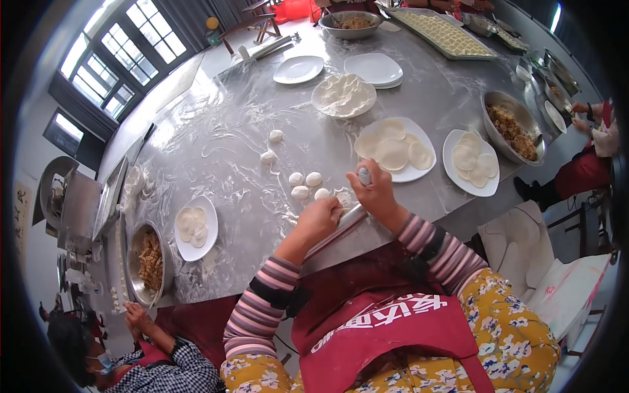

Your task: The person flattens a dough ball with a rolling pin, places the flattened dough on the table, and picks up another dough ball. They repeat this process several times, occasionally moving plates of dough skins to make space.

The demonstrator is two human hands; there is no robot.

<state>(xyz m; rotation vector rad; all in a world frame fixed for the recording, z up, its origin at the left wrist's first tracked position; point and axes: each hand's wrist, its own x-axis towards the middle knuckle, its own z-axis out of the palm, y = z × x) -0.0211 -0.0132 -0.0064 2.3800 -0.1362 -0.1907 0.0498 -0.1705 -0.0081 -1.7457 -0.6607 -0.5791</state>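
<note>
My left hand (320,221) is closed at the table's front edge, its fingertips pinched at a thin piece of dough that is mostly hidden. My right hand (377,193) is wrapped round a rolling pin (363,175), whose rounded end sticks out above the fist. Just beyond my left hand lie several small white dough pieces (314,179), and two more dough balls (276,136) sit farther back. Beyond my right hand, a white plate (427,134) holds round flat wrappers (394,154).
A flour bowl (344,95) and white plates (299,69) stand farther back. Filling bowls (538,152) are at right and left. A plate of wrappers (196,253) lies left. A large tray (445,37) is at back right. Co-workers stand at lower left and right.
</note>
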